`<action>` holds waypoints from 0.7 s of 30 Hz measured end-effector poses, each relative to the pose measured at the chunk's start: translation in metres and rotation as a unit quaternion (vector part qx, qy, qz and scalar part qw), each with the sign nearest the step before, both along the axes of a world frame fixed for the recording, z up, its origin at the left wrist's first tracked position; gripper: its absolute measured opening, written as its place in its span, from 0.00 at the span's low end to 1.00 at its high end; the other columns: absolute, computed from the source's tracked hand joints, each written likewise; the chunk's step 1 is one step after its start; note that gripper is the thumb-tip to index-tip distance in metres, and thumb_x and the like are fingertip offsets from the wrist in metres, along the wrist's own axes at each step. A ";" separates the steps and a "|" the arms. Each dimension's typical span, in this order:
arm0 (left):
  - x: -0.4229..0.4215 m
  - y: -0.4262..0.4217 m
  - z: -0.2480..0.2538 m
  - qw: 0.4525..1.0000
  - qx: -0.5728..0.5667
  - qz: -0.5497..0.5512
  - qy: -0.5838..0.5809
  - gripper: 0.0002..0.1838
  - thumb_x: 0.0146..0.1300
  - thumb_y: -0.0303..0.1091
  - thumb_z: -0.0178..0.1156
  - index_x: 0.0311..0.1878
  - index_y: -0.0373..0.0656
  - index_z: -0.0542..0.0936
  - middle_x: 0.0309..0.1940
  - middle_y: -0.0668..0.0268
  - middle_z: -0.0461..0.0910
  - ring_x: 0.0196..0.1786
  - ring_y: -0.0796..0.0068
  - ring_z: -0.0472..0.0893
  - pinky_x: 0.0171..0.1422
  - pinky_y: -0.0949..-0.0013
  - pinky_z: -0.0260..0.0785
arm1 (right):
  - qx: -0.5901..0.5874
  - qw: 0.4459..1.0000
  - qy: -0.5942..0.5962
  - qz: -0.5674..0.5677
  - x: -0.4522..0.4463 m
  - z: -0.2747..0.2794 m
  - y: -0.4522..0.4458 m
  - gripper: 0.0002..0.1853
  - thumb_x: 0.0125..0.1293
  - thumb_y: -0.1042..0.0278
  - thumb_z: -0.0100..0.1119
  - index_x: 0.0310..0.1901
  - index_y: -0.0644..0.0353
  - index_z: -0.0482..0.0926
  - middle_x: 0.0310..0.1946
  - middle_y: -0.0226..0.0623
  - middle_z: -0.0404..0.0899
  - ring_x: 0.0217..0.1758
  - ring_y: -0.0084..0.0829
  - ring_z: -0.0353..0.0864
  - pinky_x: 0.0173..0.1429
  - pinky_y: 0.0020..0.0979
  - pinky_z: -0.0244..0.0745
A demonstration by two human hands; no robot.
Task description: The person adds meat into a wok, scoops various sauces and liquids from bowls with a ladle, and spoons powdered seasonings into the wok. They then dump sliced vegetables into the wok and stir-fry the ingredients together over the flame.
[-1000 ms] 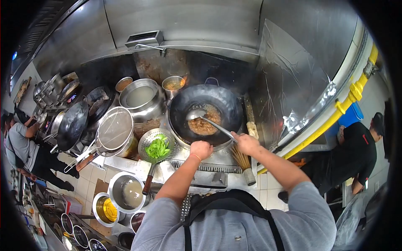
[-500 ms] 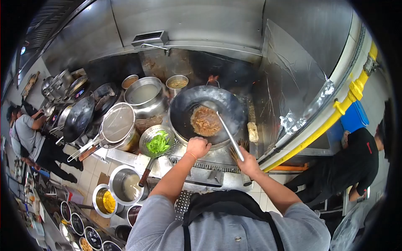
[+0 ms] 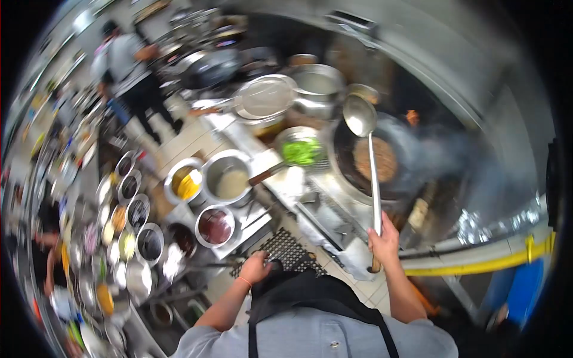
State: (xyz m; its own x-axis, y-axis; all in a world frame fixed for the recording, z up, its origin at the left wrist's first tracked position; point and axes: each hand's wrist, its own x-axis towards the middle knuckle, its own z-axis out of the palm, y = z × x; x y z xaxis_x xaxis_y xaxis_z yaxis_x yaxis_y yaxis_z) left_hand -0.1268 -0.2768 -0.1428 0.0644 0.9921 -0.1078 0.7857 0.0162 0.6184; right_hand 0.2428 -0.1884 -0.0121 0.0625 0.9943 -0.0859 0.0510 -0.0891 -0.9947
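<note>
My right hand (image 3: 385, 238) is closed around the wooden end of a long-handled ladle (image 3: 359, 116), whose bowl is raised above the near-left rim of a wok (image 3: 412, 155). Brown, minced-looking food (image 3: 376, 160) lies in the wok, with smoke drifting off to the right. My left hand (image 3: 255, 267) is low in front of my apron, over a perforated black mat (image 3: 283, 247); its fingers are smeared by motion. Left of the wok, a perforated strainer (image 3: 322, 160) with a wooden handle holds chopped green vegetables (image 3: 300, 152).
A mesh sieve (image 3: 265, 97) and a large pot (image 3: 319, 80) stand behind the strainer. Pots of yellow liquid (image 3: 185, 184), cloudy liquid (image 3: 230, 179) and dark red contents (image 3: 216, 227) sit to the left. Several ingredient bowls line a counter. A person (image 3: 131, 71) stands at far stoves.
My view has swung left. The ladle has come up out of the food in the wok, still in my right hand. My left hand has left the wok's rim and dropped towards my body.
</note>
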 end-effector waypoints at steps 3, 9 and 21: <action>-0.056 -0.074 -0.016 0.987 -0.138 0.083 0.008 0.18 0.57 0.40 0.61 0.46 0.38 0.79 0.42 0.49 0.81 0.48 0.49 0.80 0.54 0.54 0.72 | -0.008 0.980 0.096 0.176 -0.061 -0.010 -0.023 0.31 0.67 0.80 0.55 0.70 0.64 0.58 0.26 0.27 0.70 0.16 0.15 0.65 0.18 0.21 0.62; -0.097 -0.131 0.003 0.957 -0.116 0.256 -0.074 0.16 0.58 0.40 0.62 0.42 0.36 0.80 0.37 0.50 0.82 0.43 0.53 0.82 0.49 0.56 0.74 | -0.183 0.892 0.067 0.409 -0.191 0.052 -0.058 0.29 0.70 0.74 0.55 0.70 0.55 0.61 0.23 0.25 0.66 0.15 0.15 0.61 0.17 0.21 0.60; -0.282 -0.248 -0.020 0.522 0.284 0.721 -0.356 0.14 0.71 0.42 0.54 0.39 0.40 0.69 0.28 0.66 0.74 0.24 0.79 0.75 0.23 0.75 0.68 | -0.053 0.733 -0.190 0.651 -0.404 0.033 -0.146 0.33 0.68 0.70 0.57 0.73 0.49 0.59 0.28 0.37 0.78 0.23 0.28 0.77 0.30 0.32 0.74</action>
